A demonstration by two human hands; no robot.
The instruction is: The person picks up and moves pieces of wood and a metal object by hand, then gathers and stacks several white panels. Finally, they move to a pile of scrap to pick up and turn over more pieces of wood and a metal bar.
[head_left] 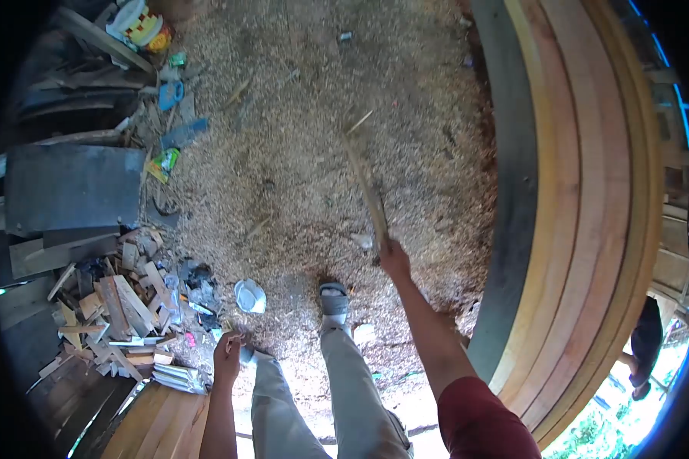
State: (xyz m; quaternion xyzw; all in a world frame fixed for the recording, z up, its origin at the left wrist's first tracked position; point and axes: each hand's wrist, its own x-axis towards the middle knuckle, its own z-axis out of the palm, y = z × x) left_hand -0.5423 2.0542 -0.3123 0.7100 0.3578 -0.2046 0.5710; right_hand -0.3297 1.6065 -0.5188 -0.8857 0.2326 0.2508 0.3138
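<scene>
My right hand [394, 258] is closed around the near end of a long, thin wooden stick [371, 195]. The stick slants forward and to the left over the ground, which is strewn with wood shavings [306, 191]. A short pale sliver of wood [360, 122] shows at its far end. Low on the left, my left hand [227, 353] hangs beside my leg with its fingers curled together; whether anything is in them is hidden. Just ahead of that hand, a crumpled white container [250, 296] lies on the shavings.
Stacked long boards [566, 206] form a tall edge on the right. To the left lie a heap of wood offcuts [126, 306], a dark panel [73, 189], a blue plastic piece [171, 95] and a yellow-and-white bucket [142, 27]. Another person [646, 344] is partly visible beyond the boards.
</scene>
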